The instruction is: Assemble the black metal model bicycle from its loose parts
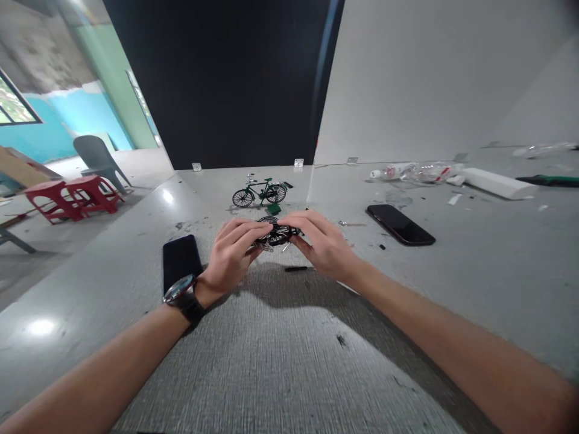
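Between my two hands is a small black model bicycle, its spoked wheels partly covered by my fingers. My left hand, with a dark watch on the wrist, grips it from the left, fingers over the top and thumb below. On the other side my right hand pinches its right end. A thin black screwdriver-like tool lies on the table just below the hands. Behind them stands a green model bicycle, upright, with a small green piece lying in front of it.
One phone lies beside my left wrist, another phone to the right. Crumpled clear plastic, a white box and a dark green-edged tool lie at the back right. Upright panels border the table's far edge; red stools stand left.
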Motion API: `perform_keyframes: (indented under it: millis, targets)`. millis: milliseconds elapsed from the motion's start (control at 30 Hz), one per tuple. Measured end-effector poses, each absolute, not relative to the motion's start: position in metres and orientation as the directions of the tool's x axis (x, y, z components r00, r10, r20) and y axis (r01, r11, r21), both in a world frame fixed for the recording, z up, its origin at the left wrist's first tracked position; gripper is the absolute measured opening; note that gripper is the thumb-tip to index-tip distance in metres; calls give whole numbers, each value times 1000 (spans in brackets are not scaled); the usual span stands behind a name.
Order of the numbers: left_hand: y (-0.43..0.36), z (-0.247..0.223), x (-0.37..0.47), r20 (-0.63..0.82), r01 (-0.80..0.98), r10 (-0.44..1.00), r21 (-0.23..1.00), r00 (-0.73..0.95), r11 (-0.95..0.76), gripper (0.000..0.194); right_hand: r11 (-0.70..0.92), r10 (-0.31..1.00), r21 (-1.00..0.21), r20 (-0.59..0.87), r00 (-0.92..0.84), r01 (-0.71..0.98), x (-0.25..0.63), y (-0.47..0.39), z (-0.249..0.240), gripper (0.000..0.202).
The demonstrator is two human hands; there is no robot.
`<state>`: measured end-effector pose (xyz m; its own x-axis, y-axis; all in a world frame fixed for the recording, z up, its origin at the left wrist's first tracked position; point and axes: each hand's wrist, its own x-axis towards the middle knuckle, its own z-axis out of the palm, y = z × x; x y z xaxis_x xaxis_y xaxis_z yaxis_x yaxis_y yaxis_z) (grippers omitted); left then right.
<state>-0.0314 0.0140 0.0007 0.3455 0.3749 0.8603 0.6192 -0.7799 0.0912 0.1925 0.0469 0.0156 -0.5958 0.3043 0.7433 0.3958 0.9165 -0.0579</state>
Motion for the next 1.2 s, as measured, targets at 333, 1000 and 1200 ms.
perform_keyframes:
  millis: [333,1000,1200]
  targets:
    - [11,0,-31,856,654,355,27,375,-756,29,881,253,68,769,-586,469,197,56,10,25]
    - [17,-3,-24,801,698,595,394,57,-598,24,780,492,-86,696,-523,620,199,59,20,35]
    - [26,-6,-19,565,450,809,772,-164,-448,25,850,521,-55,237,-820,524,201,58,33,22]
